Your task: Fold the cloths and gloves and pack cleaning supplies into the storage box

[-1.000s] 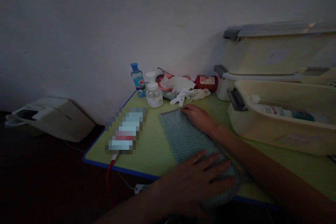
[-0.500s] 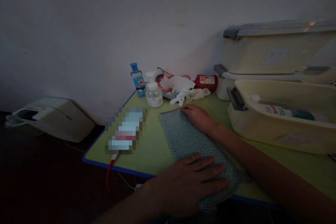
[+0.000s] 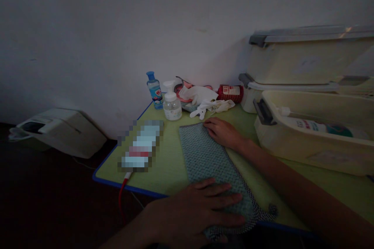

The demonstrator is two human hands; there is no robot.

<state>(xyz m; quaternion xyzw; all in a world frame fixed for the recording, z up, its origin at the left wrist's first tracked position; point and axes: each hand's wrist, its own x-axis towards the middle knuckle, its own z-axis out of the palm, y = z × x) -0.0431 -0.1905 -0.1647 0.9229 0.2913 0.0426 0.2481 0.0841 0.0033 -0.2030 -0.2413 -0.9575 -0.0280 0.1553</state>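
Note:
A grey-green textured cleaning cloth (image 3: 209, 159), edged in black-and-white trim, lies lengthwise on the table, folded. Over its near end my left hand (image 3: 201, 206) rests flat with the fingers spread. My right hand (image 3: 223, 132) is at the cloth's far right corner, its fingers closed together on the edge; the thumb is hidden. Near the cloth's bottom right, a small loop of the same trim sticks out. Just beyond my right hand lie white gloves (image 3: 212, 107).
A blurred-out phone (image 3: 142, 146) with a red cable lies left. Behind stand a blue bottle (image 3: 154, 91), a pump bottle (image 3: 172, 107) and a red container (image 3: 230, 93). At right are an open cream bin (image 3: 306, 151) holding bottles and stacked lidded boxes (image 3: 298, 60). A white bin (image 3: 73, 132) is left.
My left hand has slid slightly left and toward me along the cloth's near end. The cloth's near trim has shifted a little, and my right hand stays at the far corner.

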